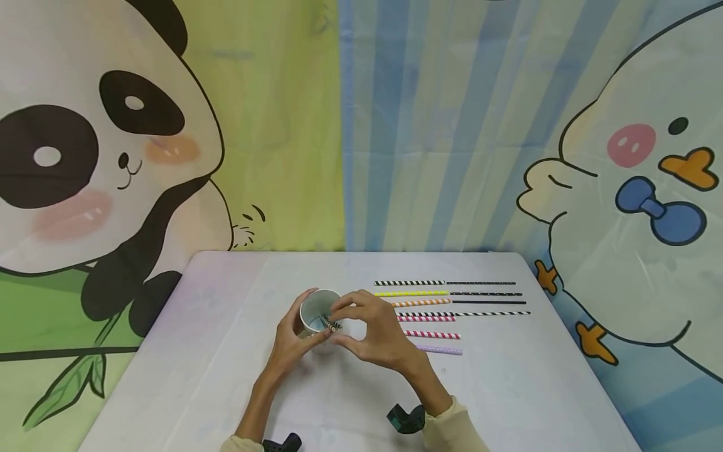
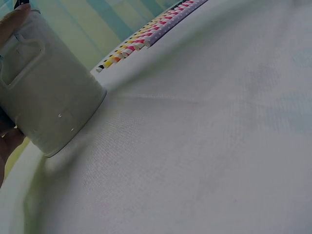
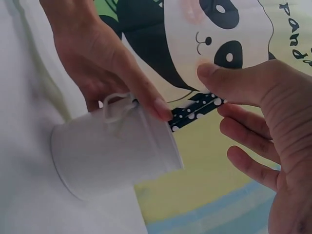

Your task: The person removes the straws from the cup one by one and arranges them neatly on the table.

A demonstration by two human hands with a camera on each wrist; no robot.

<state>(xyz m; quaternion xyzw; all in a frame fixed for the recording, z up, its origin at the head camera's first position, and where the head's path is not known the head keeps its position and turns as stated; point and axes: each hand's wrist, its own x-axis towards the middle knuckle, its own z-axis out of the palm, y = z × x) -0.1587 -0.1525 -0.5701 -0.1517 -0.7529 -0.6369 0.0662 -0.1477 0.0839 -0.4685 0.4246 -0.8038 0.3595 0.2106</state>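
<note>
A white cup with a small wire-like handle leans in my left hand. In the right wrist view black paper straws with white dots stick a short way out of the cup's mouth, and my left thumb lies against them at the rim. My right hand is at the straws' free ends, thumb on one side and bent fingers on the other. A gap shows between thumb and fingertips, and the ends stay uncovered. The left wrist view shows the cup's side and little of the hand.
Paper straws lie in two columns behind and right of my right hand: black-and-white ones, a yellow one, an orange one, pink-red ones and a purple one. A white cloth covers the table. Cartoon-printed curtains hang behind.
</note>
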